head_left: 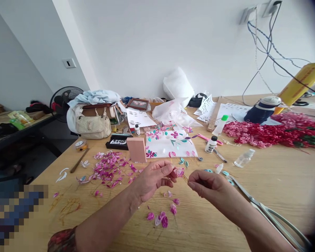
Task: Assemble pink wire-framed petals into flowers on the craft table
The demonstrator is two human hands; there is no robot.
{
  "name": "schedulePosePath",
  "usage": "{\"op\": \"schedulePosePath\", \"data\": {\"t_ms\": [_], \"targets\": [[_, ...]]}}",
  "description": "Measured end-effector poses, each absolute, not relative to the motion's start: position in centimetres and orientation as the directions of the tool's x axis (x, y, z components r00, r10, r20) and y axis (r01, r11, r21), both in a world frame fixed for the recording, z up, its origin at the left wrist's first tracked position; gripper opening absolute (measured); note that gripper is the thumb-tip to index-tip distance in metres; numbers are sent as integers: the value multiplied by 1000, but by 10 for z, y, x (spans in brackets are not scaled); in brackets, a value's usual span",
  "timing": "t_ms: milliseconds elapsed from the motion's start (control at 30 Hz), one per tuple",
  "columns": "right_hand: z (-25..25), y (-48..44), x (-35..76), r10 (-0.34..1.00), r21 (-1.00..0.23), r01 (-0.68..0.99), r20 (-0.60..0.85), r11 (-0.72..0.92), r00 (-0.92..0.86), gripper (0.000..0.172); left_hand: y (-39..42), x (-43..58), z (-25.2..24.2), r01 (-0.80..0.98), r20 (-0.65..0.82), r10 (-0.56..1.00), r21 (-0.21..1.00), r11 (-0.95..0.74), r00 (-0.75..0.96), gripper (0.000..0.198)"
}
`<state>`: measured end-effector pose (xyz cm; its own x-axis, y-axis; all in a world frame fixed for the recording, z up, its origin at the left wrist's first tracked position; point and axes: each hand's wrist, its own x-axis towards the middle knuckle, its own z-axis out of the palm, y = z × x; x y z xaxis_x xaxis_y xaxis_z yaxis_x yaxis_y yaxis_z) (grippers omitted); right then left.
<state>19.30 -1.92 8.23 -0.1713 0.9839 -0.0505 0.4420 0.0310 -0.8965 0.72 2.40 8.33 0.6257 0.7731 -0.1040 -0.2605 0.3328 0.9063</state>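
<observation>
Between my two hands, above the table, is a small pink flower (180, 172) with thin golden wire stems. My left hand (161, 175) pinches the flower's edge between thumb and fingertips. The wire stems run to the right, where my right hand (207, 183) grips their ends. Below my hands, several finished-looking magenta and pale flowers (163, 220) lie on the table. To the left is a heap of loose pink and magenta petals (111, 166) on wires.
Large scissors (259, 206) lie at the right, beside a clear spray bottle (244, 158). Behind my hands stand a pink block (137, 149), a white sheet with flowers (162, 148) and a black-capped bottle (211, 144). Red flower bunches (254, 134) lie at the back right.
</observation>
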Motion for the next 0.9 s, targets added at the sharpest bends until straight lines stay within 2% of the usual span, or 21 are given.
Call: {"op": "schedulePosePath", "data": {"t_ms": [267, 567, 700, 800, 900], "targets": [[85, -20, 191, 989, -845, 530, -17, 66, -150, 17, 22, 8, 85, -247, -105, 791, 918, 310, 603, 21], [94, -24, 188, 981, -717, 680, 24, 151, -192, 18, 25, 7, 83, -248, -86, 797, 926, 286, 598, 23], [95, -23, 190, 979, -675, 717, 39, 174, -201, 18, 28, 7, 80, -270, -93, 762, 902, 337, 641, 22], [97, -23, 191, 981, -699, 697, 33, 158, -189, 17, 30, 5, 78, -298, -96, 736, 873, 386, 670, 24], [98, -22, 191, 976, -803, 584, -10, 122, -217, 19, 31, 4, 75, -323, -90, 757, 867, 379, 647, 23]]}}
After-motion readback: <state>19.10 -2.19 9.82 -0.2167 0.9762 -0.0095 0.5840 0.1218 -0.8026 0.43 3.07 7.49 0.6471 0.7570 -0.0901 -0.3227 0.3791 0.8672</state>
